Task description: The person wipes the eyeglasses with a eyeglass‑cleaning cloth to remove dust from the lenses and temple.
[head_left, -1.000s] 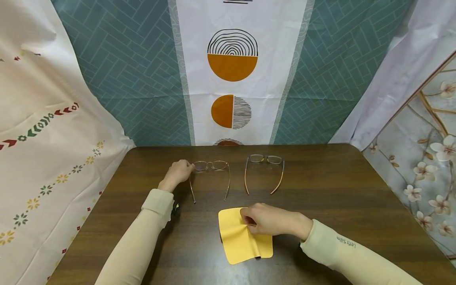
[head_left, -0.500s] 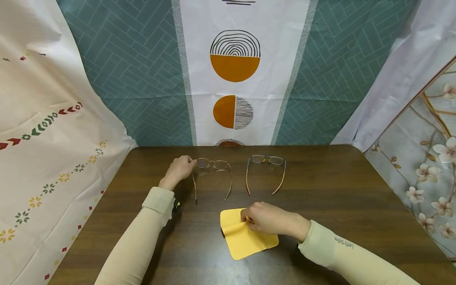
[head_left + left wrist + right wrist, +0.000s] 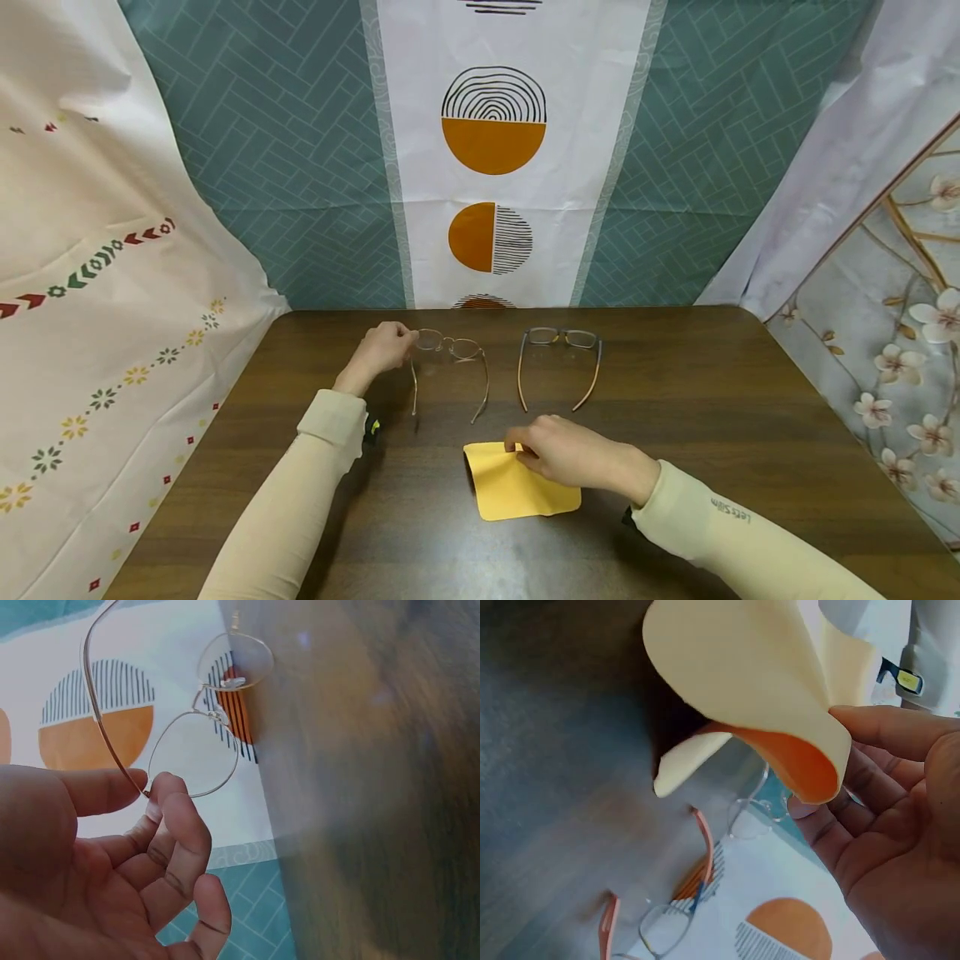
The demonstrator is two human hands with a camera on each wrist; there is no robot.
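While the left hand (image 3: 381, 348) pinches the gold glasses (image 3: 447, 340) by one corner, thumb against fingertip, that side's risen a bit off the table (image 3: 697, 417) since a second ago, so I'd call them half picked up. Yellow cloth (image 3: 517, 490), pinched in the right hand (image 3: 573, 451), has its near edge drawn back too. Dark glasses (image 3: 561, 335) behind haven't budged.

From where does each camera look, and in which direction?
Head: on the head, forward and down at the table; left hand, right hand, sleeves show.
Left wrist: on that wrist, toward left hand pinching wire-rimmed glasses.
Right wrist: on that wrist, toward right hand pinching yellow cloth.
Head and right wrist share yellow cloth and dark-framed glasses.
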